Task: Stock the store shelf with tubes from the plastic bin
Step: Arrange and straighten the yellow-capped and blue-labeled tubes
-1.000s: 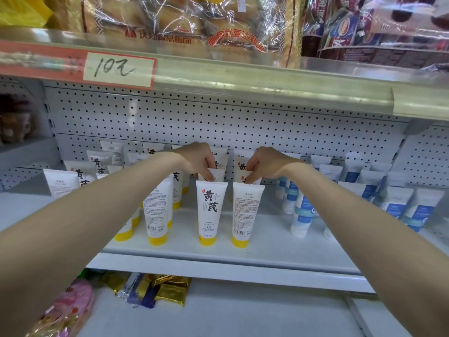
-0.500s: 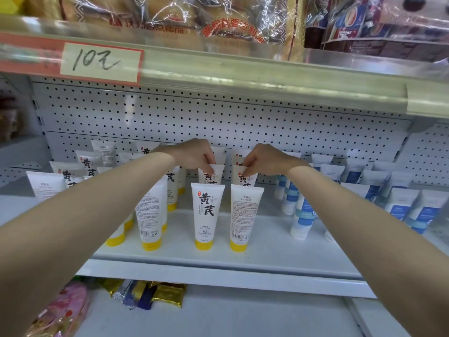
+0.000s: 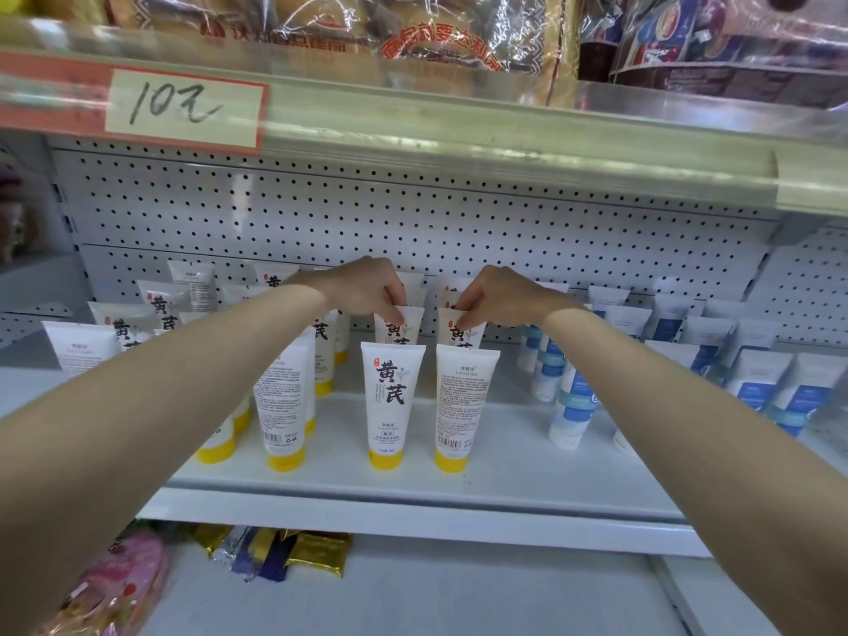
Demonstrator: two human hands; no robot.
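tubes [image 3: 398, 331] stand upright on the shelf [image 3: 504, 456], where the left hand [image 3: 367, 286] and right hand [image 3: 500, 296] each pinch the top edge of one in the second row, best settled squarely behind the front tubes [image 3: 390, 397] before letting go.

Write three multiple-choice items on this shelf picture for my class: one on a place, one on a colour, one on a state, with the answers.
1. The blue tubes stand on which side of the shelf?
A. left B. right C. middle

2. The front tubes' caps are:
A. yellow B. red C. green

3. The left hand and right hand are each:
A. hanging open B. pinching a tube's top C. pressing the shelf

Answers:
1 B, as the blue ones fill the right end.
2 A, as yellow caps show at their bases.
3 B, as each hand's fingers close on the top of a rear tube.
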